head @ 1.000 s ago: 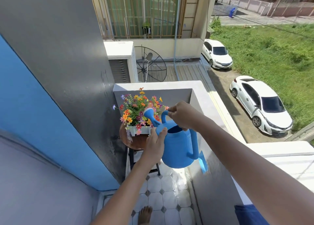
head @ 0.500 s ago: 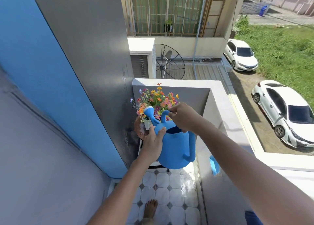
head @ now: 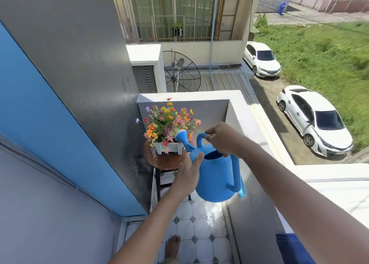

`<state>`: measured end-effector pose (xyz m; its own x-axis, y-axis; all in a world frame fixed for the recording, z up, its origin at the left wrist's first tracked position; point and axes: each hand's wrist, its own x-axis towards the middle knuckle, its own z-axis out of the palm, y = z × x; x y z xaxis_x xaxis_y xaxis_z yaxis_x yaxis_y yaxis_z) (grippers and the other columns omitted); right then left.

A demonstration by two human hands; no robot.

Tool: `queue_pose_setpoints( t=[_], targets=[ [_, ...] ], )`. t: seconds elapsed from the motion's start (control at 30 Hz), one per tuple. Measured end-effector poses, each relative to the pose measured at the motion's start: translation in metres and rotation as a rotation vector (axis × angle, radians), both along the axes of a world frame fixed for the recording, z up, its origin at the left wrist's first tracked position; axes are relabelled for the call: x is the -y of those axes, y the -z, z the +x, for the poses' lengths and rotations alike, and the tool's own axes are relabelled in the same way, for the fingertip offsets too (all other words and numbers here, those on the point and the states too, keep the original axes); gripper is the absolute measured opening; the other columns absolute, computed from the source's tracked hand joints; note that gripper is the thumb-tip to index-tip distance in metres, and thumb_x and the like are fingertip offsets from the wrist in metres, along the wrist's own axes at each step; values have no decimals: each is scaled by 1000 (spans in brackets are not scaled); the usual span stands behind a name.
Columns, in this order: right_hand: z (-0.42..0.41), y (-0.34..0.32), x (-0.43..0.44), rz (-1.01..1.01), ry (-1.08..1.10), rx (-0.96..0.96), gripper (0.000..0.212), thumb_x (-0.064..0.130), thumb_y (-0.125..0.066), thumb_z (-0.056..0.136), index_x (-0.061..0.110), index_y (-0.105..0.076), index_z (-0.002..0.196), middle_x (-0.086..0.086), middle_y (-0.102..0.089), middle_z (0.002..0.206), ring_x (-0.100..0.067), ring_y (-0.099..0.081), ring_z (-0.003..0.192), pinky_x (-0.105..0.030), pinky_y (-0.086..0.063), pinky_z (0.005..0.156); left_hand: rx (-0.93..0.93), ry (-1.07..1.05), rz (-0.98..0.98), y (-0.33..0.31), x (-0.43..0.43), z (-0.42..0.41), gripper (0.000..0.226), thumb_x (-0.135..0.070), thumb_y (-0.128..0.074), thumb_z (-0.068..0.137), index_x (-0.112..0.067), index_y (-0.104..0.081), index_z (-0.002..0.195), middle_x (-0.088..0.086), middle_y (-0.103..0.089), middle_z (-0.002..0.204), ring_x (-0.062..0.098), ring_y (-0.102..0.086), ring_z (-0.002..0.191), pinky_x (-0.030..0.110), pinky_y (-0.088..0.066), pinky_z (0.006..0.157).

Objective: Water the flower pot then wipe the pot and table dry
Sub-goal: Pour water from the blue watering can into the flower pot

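A person stands barefoot on a narrow tiled balcony, both arms stretched out toward a small round wooden table (head: 165,161) tucked into the far corner against the grey wall. On the table sits the flower pot (head: 169,148), a white rectangular planter on short feet, filled with orange, pink, red and purple blooms that rise well above its rim. The tabletop beside the pot looks wet and shiny.

A blue watering can (head: 216,179) hangs in the air just in front of the table, on the near side of the pot. Its spout (head: 182,138) angles up and toward the flowers, with the white-faced rose at the tip close to the blooms at the pot's right side. I cannot tell whether water is coming out.

The right hand (head: 223,139) is closed around the can's top handle, fingers curled tight over the loop. The left hand (head: 189,172) is pressed flat against the can's side nearest the table, its fingers together and wrapped onto the blue body just below the base of the spout, the thumb up by the rim.
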<state>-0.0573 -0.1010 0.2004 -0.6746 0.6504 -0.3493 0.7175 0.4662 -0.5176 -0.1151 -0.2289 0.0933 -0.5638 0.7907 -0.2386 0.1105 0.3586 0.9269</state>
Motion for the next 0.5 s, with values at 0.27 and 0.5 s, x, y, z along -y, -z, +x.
queue_pose_setpoints(
  t=[0.27, 0.5],
  targets=[
    [14, -2, -15, 12, 89, -12, 34, 24, -44, 106, 8, -67, 125, -17, -71, 81, -21, -57, 46, -31, -50, 51, 26, 45, 7, 0, -23, 5, 46, -61, -32, 94, -26, -40, 123, -3, -59, 108, 8, -58, 99, 31, -49, 79],
    [-2, -14, -25, 26, 119, -38, 33, 18, -44, 105, 4, -68, 122, -22, -72, 87, -27, -59, 57, -38, -55, 60, 39, 78, 8, -10, -38, -17, 52, -66, -32, 90, -27, -39, 123, -1, -56, 112, 12, -58, 102, 39, -51, 89]
  ],
)
